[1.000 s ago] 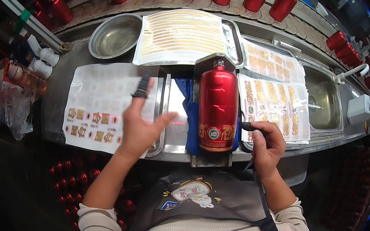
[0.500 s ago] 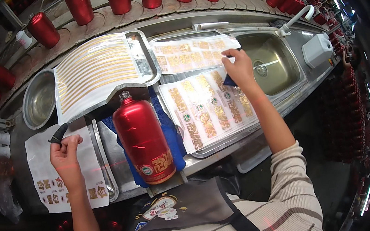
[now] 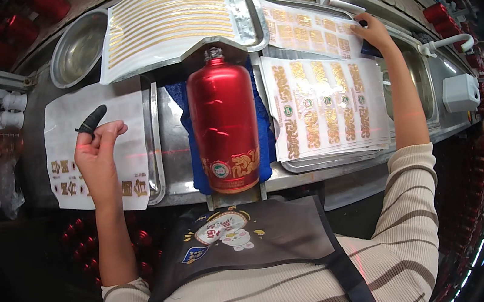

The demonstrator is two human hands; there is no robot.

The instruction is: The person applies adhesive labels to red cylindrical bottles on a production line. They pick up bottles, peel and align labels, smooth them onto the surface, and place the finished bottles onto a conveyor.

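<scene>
We are risking creasing the decal sheet [image 3: 313, 28] right of the bottle [image 3: 222, 114] by catching it with the blue piece [image 3: 369, 49] our right hand [image 3: 374, 33] is clamping, our left hand's [image 3: 96, 153] closure unclear

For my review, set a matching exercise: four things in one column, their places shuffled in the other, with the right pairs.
1. left hand
2. right hand
3. red bottle
4. metal bowl

A. blue cloth showing on both sides
B. left of the gold-striped sheet
C. over the leftmost sheet
D. at the right end of the far-right decal sheet

Pairs: 1-C, 2-D, 3-A, 4-B
</scene>
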